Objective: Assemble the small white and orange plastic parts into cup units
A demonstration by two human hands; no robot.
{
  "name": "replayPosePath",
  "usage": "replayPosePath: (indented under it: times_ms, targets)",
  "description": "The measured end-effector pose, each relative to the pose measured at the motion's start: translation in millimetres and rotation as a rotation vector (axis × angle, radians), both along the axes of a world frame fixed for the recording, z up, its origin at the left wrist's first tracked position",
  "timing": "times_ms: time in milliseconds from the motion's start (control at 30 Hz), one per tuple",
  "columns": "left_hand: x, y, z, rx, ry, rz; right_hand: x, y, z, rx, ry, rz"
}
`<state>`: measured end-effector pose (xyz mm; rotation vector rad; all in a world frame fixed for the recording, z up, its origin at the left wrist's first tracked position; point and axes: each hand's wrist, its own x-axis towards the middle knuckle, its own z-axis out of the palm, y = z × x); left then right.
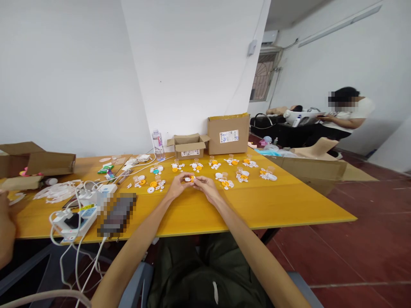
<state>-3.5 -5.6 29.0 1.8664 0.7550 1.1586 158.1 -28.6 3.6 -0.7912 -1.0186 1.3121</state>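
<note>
Small orange-and-white part (190,179) pinched between both hands — yellow table (257,205), white-walled room.

Bright, even indoor light fills the room, shadows stay faint, the frame edges bow from wide-angle distortion, and the small parts look soft.

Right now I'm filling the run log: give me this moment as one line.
left hand: pinching small white-orange part | right hand: on same part | surface: yellow table | nearby: part clusters, open cardboard box
</note>
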Motion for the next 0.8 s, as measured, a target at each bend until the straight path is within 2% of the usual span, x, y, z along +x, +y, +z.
replayPosePath:
  times_ms: [333,800]
  targets:
    - [1.2,3.0,-3.1,0.001,-0.022,0.028,-2.2,-0.8,0.4,0.038,-0.019,-0.027]
    - [0.6,1.7,-2.6,0.036,0.015,0.032,-1.7,0.1,0.4,-0.014,-0.012,-0.040]
